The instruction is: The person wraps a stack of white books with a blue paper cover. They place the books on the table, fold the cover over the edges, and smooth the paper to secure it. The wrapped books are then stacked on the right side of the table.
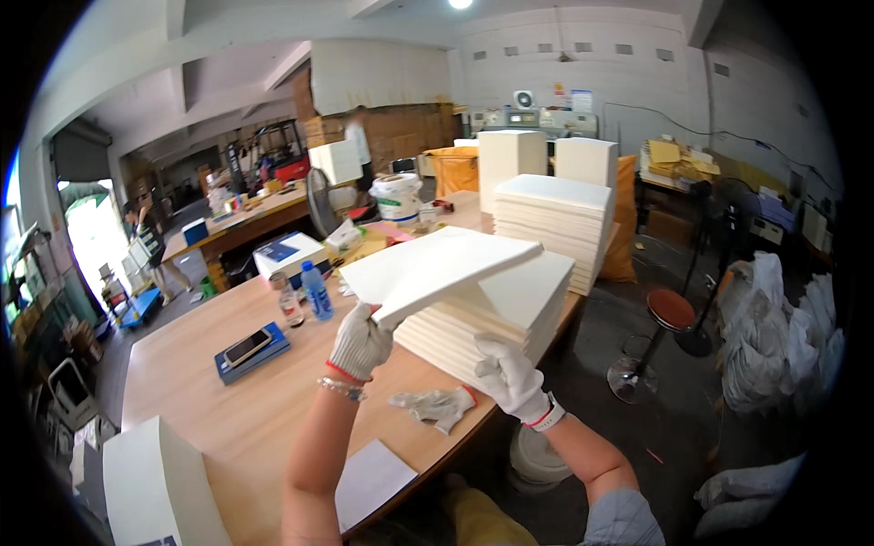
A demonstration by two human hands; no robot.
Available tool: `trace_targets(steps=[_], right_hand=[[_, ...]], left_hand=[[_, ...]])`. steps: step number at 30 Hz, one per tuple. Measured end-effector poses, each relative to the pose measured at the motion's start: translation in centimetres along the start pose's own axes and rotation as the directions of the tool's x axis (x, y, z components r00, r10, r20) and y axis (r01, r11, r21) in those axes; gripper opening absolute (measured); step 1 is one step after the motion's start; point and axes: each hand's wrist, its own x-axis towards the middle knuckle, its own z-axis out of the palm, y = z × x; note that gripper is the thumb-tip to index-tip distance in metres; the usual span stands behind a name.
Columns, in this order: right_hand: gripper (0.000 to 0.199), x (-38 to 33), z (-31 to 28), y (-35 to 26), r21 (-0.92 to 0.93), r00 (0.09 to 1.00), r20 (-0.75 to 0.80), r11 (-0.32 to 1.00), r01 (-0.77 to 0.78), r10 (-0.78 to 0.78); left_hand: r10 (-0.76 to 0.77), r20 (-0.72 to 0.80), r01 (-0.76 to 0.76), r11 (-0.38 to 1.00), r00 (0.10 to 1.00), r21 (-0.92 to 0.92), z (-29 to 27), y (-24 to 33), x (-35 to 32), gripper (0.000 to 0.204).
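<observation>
My left hand [360, 344], in a white knit glove with a red cuff, pinches the near corner of a white book block [437, 268]. The block is tilted above a stack of similar book blocks [519, 296] with cream page edges. My right hand [512, 380], also gloved, is beside the near right side of that stack. Its fingers are bent but apart, with nothing visible in them. A loose white glove [432, 406] lies on the table between my forearms. Near the front edge is a sheet of white paper [373, 484].
Taller stacks of book blocks [555, 214] stand behind. To the left on the wooden table [182, 364] are a phone [248, 347] on a blue book [273, 357], a blue bottle [316, 291] and a clear bottle [289, 302]. A red-topped stool [669, 310] stands right, near white sacks [774, 337].
</observation>
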Motion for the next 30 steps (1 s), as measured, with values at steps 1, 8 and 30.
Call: trace_targets(steps=[1,8,30], right_hand=[[0.04,-0.7,1.3,1.3,0.153,0.99,0.097,0.981,-0.117,0.103],[0.072,4.0,9.6,0.6,0.675,0.465,0.674,-0.224,-0.703,0.574],[0.037,-7.2,27.7,8.5,0.068,0.19,0.896,0.3,-0.951,0.402]], left_hand=[[0.01,-0.013,-0.009,1.0,1.0,0.009,-2.1,0.7,-1.9,0.045],[0.274,-0.293,-0.179,0.933,0.916,0.313,-15.9,3.6,-17.3,0.04],[0.395,-0.536,0.082,0.744,0.746,0.663,-31.8,2.5,-27.1,0.028]])
